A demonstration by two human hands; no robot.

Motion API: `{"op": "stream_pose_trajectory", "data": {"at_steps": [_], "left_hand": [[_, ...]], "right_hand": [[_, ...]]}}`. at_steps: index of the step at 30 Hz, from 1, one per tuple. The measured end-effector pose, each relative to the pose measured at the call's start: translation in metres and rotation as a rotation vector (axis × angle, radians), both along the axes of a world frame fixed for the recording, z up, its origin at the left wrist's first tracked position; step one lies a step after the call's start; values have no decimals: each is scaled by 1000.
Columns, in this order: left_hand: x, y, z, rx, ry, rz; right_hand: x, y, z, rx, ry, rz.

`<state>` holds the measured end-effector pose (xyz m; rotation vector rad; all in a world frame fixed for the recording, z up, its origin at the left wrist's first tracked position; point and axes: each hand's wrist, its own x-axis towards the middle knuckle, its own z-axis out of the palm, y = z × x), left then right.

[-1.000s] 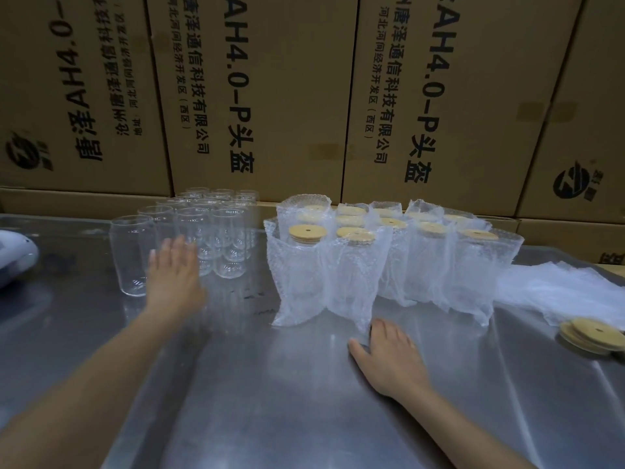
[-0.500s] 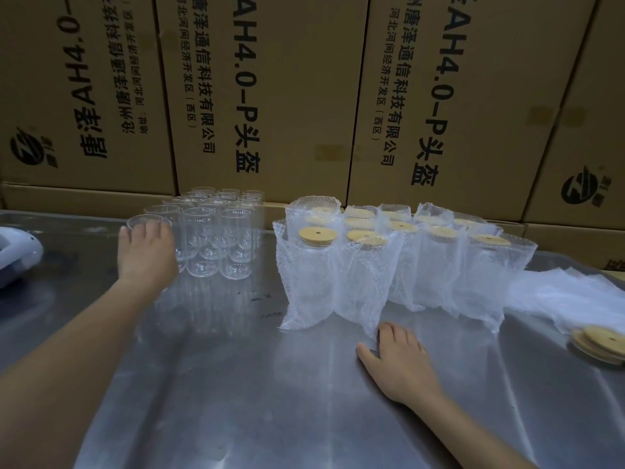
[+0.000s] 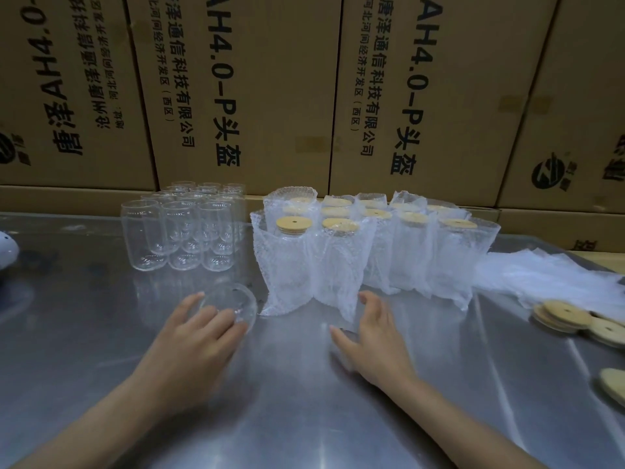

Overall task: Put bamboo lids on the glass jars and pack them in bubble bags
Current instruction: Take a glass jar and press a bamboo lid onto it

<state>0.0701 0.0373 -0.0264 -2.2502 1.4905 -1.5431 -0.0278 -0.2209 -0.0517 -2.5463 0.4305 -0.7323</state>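
A white object (image 3: 6, 250) at the desk's left edge is cut off and cannot be identified, and the bamboo lids (image 3: 563, 314) at the right run partly out of frame. The clear jar (image 3: 228, 304) held near the camera is blurred and hard to trace against the shiny metal desk (image 3: 304, 401); only its round mouth reads plainly.

That jar sits in the left hand (image 3: 192, 340), whose fingers and thumb curl round its body, well in front of the cluster of empty glass jars (image 3: 184, 228). The right hand (image 3: 375, 340) lies with its fingers relaxed and spread low over the desk, holding nothing, fingertips just beside the foot of the bubble bags (image 3: 338, 265) that stand upright with lidded jars inside. Flat spare bags (image 3: 541, 275) lie farther right, before the cardboard boxes (image 3: 270, 79).
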Motion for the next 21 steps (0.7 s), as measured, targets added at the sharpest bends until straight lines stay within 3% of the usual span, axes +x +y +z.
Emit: {"op": "stream_pose_trajectory", "data": {"at_steps": [5,10,15,19,21], "left_hand": [[-71,-42,20,-55,78,-241],[-95,-83,31,-237,288,-502],[-89,-128,22,-494,810,-660],[-82,-164,-9,-404,1380,-665],[-78,-178,-19,-337,1528,-658]], "right_hand": [[-21,16,8,-200,-126,442],[-44,16,10,10,-284,349],[-54,-5,10,210,-352,243],[-51,-27,8,412,-414,231],[-52,-39,8,440,-413,225]]}}
